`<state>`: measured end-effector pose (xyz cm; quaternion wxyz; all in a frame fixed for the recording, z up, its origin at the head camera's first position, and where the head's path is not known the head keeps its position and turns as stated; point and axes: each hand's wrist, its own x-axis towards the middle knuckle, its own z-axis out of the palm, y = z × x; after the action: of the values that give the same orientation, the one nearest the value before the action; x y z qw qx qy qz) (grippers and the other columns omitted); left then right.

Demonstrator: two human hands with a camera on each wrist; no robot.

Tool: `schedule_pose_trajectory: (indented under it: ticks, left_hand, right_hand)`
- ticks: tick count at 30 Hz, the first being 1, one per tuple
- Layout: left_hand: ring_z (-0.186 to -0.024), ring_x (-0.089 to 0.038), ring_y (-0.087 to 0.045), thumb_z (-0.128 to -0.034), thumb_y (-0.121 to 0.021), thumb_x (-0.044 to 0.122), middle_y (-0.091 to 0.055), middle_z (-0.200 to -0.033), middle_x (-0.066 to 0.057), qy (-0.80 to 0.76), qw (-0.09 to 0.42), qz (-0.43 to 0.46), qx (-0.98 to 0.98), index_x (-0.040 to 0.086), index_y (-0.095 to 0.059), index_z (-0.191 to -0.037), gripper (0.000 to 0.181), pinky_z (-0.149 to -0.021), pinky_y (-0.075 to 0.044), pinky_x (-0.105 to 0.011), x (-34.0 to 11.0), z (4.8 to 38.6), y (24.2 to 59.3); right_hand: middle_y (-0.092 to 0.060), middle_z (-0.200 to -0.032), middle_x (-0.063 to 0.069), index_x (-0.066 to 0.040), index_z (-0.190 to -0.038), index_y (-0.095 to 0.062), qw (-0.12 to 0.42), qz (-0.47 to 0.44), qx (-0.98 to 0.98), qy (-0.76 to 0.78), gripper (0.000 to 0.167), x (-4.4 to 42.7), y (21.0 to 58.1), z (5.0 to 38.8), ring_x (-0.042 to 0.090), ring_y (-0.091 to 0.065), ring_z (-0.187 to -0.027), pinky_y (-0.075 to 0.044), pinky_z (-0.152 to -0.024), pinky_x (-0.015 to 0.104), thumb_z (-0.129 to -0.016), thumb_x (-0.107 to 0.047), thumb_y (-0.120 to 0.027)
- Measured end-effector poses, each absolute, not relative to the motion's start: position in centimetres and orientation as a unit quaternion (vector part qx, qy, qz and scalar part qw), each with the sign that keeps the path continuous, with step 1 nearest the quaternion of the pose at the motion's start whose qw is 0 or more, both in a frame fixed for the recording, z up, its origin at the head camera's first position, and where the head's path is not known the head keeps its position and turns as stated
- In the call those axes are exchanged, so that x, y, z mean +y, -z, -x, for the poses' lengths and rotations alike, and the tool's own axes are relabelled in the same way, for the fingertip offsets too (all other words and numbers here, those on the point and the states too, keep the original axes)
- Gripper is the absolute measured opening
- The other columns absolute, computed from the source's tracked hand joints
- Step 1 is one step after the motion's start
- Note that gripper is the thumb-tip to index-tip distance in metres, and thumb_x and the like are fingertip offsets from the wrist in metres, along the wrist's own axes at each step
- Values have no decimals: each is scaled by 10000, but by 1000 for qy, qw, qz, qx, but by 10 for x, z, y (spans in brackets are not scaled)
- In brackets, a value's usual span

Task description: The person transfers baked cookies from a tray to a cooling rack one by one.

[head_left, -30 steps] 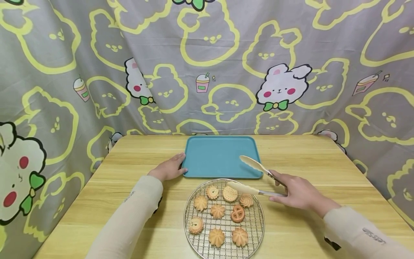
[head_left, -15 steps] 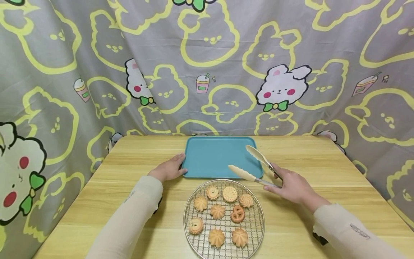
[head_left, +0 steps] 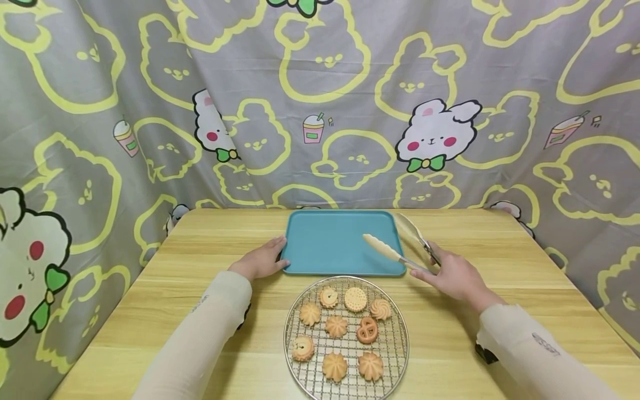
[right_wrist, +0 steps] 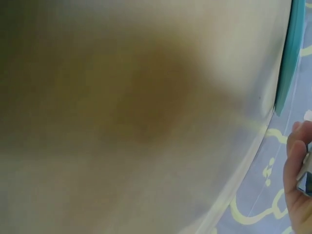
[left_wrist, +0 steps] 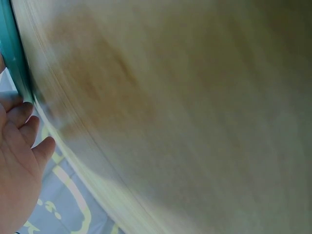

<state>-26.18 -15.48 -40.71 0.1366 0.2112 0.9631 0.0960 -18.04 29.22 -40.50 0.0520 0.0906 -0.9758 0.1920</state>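
Observation:
A pair of tongs point(head_left: 384, 248) with cream scalloped tips is gripped by my right hand point(head_left: 457, 276). Its arms are spread wide with nothing between them, one tip over the right part of a teal tray point(head_left: 330, 244), the other beyond its right edge. My left hand point(head_left: 262, 261) rests with fairly straight fingers against the tray's left edge, thumb at the front corner. In front of the tray lies a round wire rack point(head_left: 351, 349) bearing several cookies, among them a dotted round cookie point(head_left: 355, 299) and a pretzel-shaped cookie point(head_left: 367, 330). The right wrist view shows only part of the tongs' metal handle point(right_wrist: 305, 175).
A wooden table point(head_left: 160, 316) carries the tray and rack. Behind it and along both sides hangs a grey patterned curtain point(head_left: 350, 66). The rack's near edge runs out of the head view.
My right hand has lifted the tongs away from above the rack, moving them back over the tray and to the right. My left hand, the tray and the cookies have stayed put.

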Motion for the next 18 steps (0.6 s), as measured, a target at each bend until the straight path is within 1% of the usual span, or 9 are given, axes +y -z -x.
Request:
schedule_pose_trajectory:
  ticks: [3, 6, 10, 12, 14, 18]
  left_hand:
    - [-1428, -301, -131, -1003, -467, 403, -118, -1578, -129, -97, 137, -210, 963, 32, -144, -1527, 719, -1123, -218, -460, -155, 262, 407]
    - [-1429, -296, -126, -1003, -461, 409, -115, -1579, -127, -93, 137, -209, 964, 34, -138, -1527, 721, -1127, -210, -453, -156, 262, 408]
    - [-1428, -302, -122, -1005, -461, 405, -114, -1577, -135, -93, 136, -213, 963, 24, -132, -1526, 724, -1130, -199, -456, -156, 261, 407]
    - [-1429, -301, -121, -1003, -463, 406, -113, -1577, -135, -94, 136, -212, 963, 26, -130, -1526, 727, -1130, -198, -456, -156, 261, 407]
    - [-1428, -304, -125, -1003, -466, 404, -116, -1576, -139, -95, 135, -214, 963, 22, -133, -1525, 727, -1130, -200, -456, -156, 261, 406]
    - [-1427, -302, -129, -1003, -467, 402, -119, -1576, -138, -94, 135, -212, 963, 23, -137, -1525, 724, -1127, -208, -458, -155, 261, 405]
  right_hand:
    - [-640, -1054, 191, 48, -1476, -265, 47, -78, -976, -196, 1002, 293, 403, 184, 351, -618, -856, -502, -662, 502, -833, -649, -589]
    - [-635, -1069, 220, 67, -1474, -249, 39, -61, -977, -201, 1019, 296, 401, 187, 343, -612, -827, -497, -637, 485, -835, -657, -577]
    - [-639, -1024, 200, 86, -1453, -276, 36, -37, -978, -200, 1028, 300, 401, 191, 327, -596, -776, -487, -606, 469, -828, -677, -566]
    - [-641, -989, 190, 96, -1439, -288, 35, -28, -979, -199, 1025, 303, 402, 194, 353, -602, -778, -486, -606, 482, -829, -682, -557]
    - [-639, -955, 177, 91, -1404, -342, 34, -17, -979, -200, 990, 305, 403, 196, 364, -607, -781, -485, -604, 484, -828, -687, -552]
    - [-624, -889, 147, 104, -1359, -370, 25, 4, -979, -205, 973, 307, 403, 199, 325, -593, -727, -463, -547, 423, -831, -698, -534]
